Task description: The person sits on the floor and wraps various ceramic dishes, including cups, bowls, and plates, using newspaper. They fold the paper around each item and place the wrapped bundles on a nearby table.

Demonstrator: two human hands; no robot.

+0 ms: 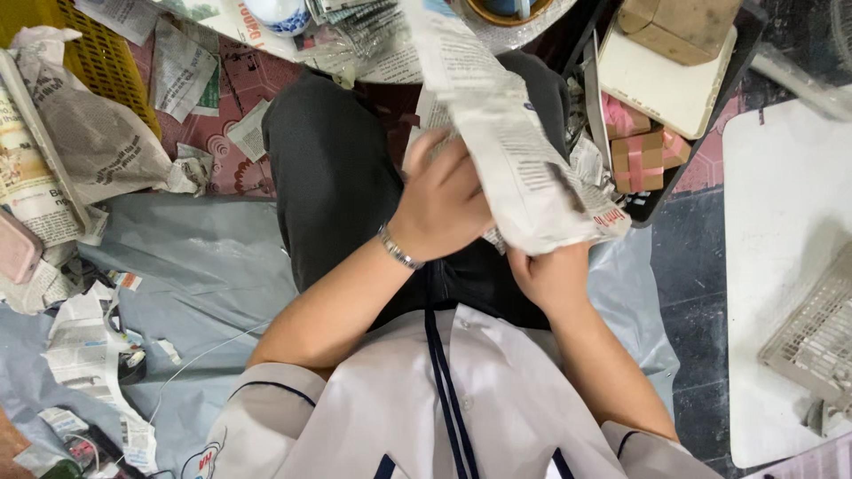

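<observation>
Grey floor sheet [195,266]: spread under the seated person, strewn with paper scraps. White board [781,266]: right of the newspaper bundle. Newspaper bundle [524,160]: held over the lap, slanting up and away, likely so its end can be folded. Left hand [439,208]: wrapped around the bundle's middle. Right hand [550,275]: pinching the near end from beneath.

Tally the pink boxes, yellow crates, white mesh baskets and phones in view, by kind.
Pink boxes: 2
Yellow crates: 1
White mesh baskets: 1
Pink phones: 1
Total: 5
</observation>
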